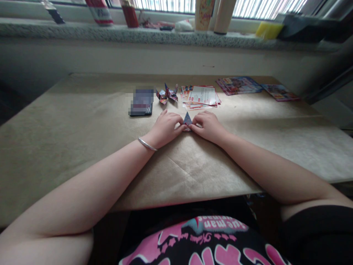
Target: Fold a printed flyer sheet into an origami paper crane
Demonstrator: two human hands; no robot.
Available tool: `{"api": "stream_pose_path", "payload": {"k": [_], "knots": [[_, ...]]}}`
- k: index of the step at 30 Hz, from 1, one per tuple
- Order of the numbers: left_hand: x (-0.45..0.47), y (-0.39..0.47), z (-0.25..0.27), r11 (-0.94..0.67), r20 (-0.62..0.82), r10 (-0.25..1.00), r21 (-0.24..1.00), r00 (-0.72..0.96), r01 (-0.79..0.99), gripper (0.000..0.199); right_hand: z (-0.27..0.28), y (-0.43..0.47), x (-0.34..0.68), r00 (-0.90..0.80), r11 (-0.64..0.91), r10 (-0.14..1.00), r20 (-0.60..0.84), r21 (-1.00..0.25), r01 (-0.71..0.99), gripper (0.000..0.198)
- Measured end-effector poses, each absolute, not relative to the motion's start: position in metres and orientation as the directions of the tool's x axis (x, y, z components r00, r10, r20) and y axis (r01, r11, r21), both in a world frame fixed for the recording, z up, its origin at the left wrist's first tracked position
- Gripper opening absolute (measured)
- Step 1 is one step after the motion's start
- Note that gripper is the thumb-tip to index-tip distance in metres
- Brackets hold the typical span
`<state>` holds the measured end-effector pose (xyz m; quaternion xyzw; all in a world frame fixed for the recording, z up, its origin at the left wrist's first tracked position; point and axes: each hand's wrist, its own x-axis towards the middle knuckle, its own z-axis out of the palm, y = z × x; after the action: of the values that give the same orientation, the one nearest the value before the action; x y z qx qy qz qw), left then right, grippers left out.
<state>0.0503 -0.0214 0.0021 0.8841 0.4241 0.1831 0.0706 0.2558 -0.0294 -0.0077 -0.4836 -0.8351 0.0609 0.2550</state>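
Observation:
A small folded paper point(187, 118) with a bluish triangular top lies on the table between my hands. My left hand point(167, 126) pinches its left side, thumb and fingers closed at the edge. On the other side my right hand point(207, 125) presses the right edge, its thumb near the lower part of the paper. The fingertips partly cover the paper's lower corners. Just beyond my left hand stand folded paper figures point(167, 95) with pointed tips. A stack of printed cards point(202, 95) lies past my right hand.
A phone point(141, 103), its screen blurred, lies left of the paper figures. Colourful sheets point(238, 85) and another small pile point(280, 92) rest at the table's back right. Behind the table point(68, 136), a stone windowsill point(154, 35) holds bottles, a yellow item and other objects.

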Motion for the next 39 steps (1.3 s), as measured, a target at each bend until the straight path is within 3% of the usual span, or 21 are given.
{"api": "stream_pose_path", "payload": {"k": [17, 28, 39], "knots": [[0.0462, -0.0246, 0.0018, -0.623, 0.339, 0.782, 0.409, 0.522, 0.667, 0.019, -0.0086, -0.0272, 0.2536, -0.332, 0.446, 0.885, 0.327, -0.392, 0.804, 0.017], [0.0441, -0.0239, 0.0023, -0.737, 0.379, 0.666, 0.199, 0.642, 0.646, 0.019, -0.0092, -0.0279, 0.2525, -0.335, 0.458, 0.878, 0.343, -0.392, 0.798, 0.017], [0.0475, -0.0262, 0.0046, -0.728, 0.344, 0.676, 0.175, 0.652, 0.662, 0.025, -0.0099, -0.0283, 0.2552, -0.332, 0.465, 0.872, 0.359, -0.402, 0.788, 0.020]]}}
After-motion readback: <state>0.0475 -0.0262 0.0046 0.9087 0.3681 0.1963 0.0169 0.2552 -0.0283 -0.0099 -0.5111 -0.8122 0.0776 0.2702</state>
